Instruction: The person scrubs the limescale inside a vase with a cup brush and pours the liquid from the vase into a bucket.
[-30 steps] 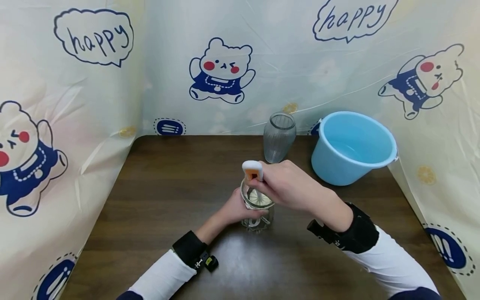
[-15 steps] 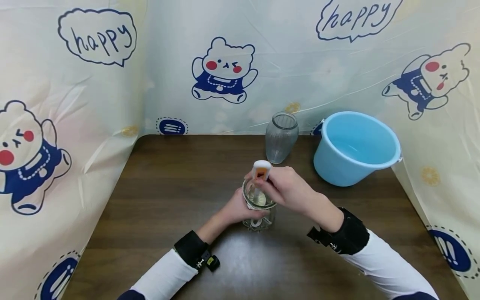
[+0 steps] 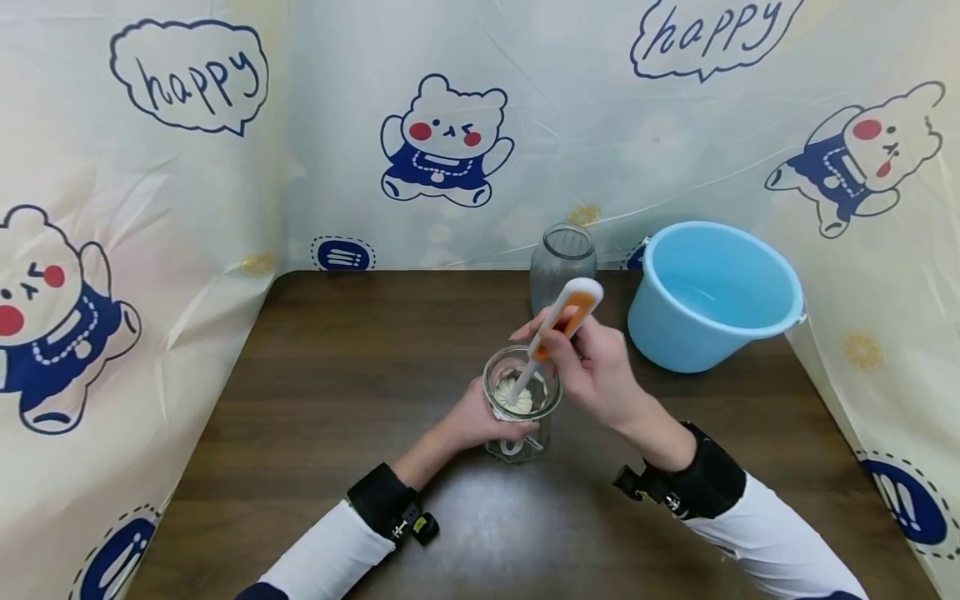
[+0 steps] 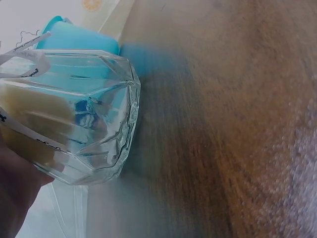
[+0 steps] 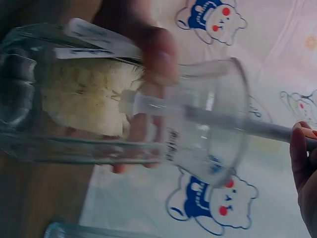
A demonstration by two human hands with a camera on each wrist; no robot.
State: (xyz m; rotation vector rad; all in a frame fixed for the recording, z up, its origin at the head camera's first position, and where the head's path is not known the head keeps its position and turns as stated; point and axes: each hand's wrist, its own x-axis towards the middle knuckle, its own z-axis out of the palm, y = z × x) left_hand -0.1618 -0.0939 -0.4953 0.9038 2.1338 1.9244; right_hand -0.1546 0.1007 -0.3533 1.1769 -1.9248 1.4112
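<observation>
A clear glass jar (image 3: 512,451) with a white string or ribbon round it is gripped by my left hand (image 3: 480,417) below the rim. Inside sits the pale sponge head (image 5: 89,94) of a bottle brush. My right hand (image 3: 600,367) pinches the brush's white and orange handle (image 3: 573,304), which slants out of the mouth to the upper right. In the left wrist view the faceted base of the jar (image 4: 104,144) shows close to the table; whether it touches cannot be told. Part of the left hand is hidden behind the glass.
A greyish ribbed glass vase (image 3: 558,258) stands at the back of the brown wooden table (image 3: 360,350). To its right is a light blue bucket (image 3: 671,325). A patterned curtain (image 3: 330,150) closes in the back and sides.
My right hand has shifted to the right, and the brush handle has risen and tilted to the upper right. The left hand keeps its grip on the jar in the same place.
</observation>
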